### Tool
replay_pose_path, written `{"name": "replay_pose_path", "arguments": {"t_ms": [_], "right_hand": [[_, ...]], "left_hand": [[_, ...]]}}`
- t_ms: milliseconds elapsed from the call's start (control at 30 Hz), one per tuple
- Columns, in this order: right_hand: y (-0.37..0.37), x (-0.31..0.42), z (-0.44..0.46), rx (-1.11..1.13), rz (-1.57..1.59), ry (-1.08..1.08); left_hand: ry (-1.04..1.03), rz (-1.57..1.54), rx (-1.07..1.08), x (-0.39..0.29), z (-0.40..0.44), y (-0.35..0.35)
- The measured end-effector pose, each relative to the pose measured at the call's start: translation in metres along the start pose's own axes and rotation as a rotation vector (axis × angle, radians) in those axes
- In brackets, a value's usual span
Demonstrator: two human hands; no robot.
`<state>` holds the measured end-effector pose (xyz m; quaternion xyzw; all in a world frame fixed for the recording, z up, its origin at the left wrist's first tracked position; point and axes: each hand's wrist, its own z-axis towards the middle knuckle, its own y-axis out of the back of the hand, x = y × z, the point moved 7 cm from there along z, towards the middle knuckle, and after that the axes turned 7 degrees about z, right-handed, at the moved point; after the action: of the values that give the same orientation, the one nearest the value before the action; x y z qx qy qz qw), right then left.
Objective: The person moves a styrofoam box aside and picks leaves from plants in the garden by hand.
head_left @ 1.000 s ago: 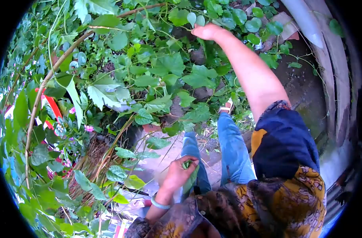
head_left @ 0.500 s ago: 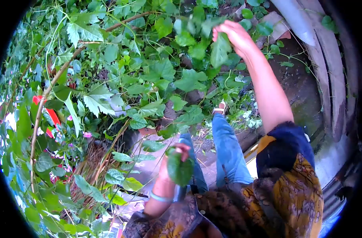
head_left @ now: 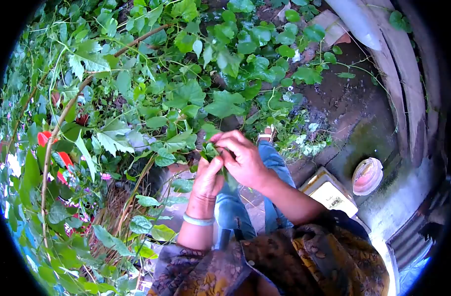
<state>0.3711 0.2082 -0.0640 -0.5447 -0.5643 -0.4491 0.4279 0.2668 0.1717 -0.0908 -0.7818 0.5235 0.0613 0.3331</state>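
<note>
Both hands meet at the middle of the view, in front of the blue jeans [head_left: 231, 209]. My left hand [head_left: 208, 178], with a pale bangle [head_left: 198, 220] on its wrist, is closed round green leaves [head_left: 209, 149]. From the right, my right hand [head_left: 242, 160] reaches over and pinches the same leaves, its fingers bent and touching the bunch. The fingers partly cover the leaves, so how many there are cannot be made out. Leafy vines [head_left: 225, 103] grow just beyond the hands.
A brown woody stem [head_left: 50, 153] curves down the left side. At the right lie a shallow pinkish dish [head_left: 367, 176] and a whitish box [head_left: 334, 197]. Weathered wooden beams [head_left: 408, 74] and a grey pipe [head_left: 356, 22] stand at the upper right. Pink flowers [head_left: 106, 176] show at left.
My right hand has come down from the upper vines with a leaf to my left hand. My left hand has risen slightly. The dish and more of the box have come into view.
</note>
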Motion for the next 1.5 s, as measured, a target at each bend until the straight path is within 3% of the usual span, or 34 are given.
{"name": "replay_pose_path", "arguments": {"t_ms": [67, 167, 200, 233, 267, 300, 367, 433, 500, 533, 633, 733, 833, 967, 1100, 1233, 1367, 1500], "right_hand": [[0.004, 0.007, 0.003, 0.078, -0.188, 0.089], [0.007, -0.026, 0.004, 0.21, -0.054, -0.042], [0.015, -0.032, 0.01, 0.294, 0.091, -0.225], [0.03, -0.045, 0.019, 0.206, 0.278, -0.335], [0.058, -0.055, 0.036, 0.067, 0.103, -0.26], [0.085, -0.067, 0.057, -0.112, 0.121, -0.184], [0.137, -0.093, 0.098, -0.289, -0.275, -0.251], [0.158, -0.123, 0.133, -0.266, -0.435, -0.482], [0.154, -0.151, 0.152, -0.065, -0.502, -0.652], [0.154, -0.157, 0.157, -0.065, -0.619, -0.57], [0.149, -0.159, 0.155, 0.019, -0.761, -0.664], [0.154, -0.166, 0.152, -0.006, -0.706, -0.725], [0.178, -0.227, 0.133, -0.194, -0.348, -0.846], [0.17, -0.214, 0.132, -0.018, -0.883, -0.576], [0.167, -0.226, 0.132, 0.123, -0.951, -0.662], [0.166, -0.21, 0.125, 0.054, -0.411, -0.791], [0.162, -0.177, 0.106, -0.207, -0.032, -0.839], [0.167, -0.166, 0.104, -0.34, 0.01, -0.766]], "left_hand": [[0.094, 0.036, -0.002, 0.008, -0.003, 0.0], [0.162, 0.044, -0.006, 0.006, -0.001, -0.009], [0.179, 0.048, -0.062, 0.002, -0.001, -0.013], [0.164, 0.03, -0.056, 0.002, 0.001, -0.012], [0.167, 0.059, -0.07, 0.002, 0.0, -0.009], [0.169, 0.088, -0.083, 0.001, -0.001, -0.006], [0.184, 0.086, -0.091, 0.007, -0.004, 0.0], [0.171, 0.095, -0.1, 0.004, -0.012, 0.0], [0.183, 0.175, -0.164, 0.005, -0.019, 0.003], [0.164, 0.179, -0.166, 0.012, -0.019, 0.011], [0.224, 0.098, -0.147, 0.023, -0.025, 0.017], [0.199, 0.081, -0.147, 0.023, -0.029, 0.021], [0.212, 0.068, -0.178, 0.02, -0.034, 0.022], [0.21, 0.042, -0.196, 0.025, -0.038, 0.027], [0.235, 0.043, -0.212, 0.031, -0.036, 0.03], [0.247, 0.063, -0.219, 0.034, -0.035, 0.03], [0.255, 0.079, -0.23, 0.034, -0.035, 0.027], [0.263, 0.111, -0.221, 0.032, -0.032, 0.022]]}}
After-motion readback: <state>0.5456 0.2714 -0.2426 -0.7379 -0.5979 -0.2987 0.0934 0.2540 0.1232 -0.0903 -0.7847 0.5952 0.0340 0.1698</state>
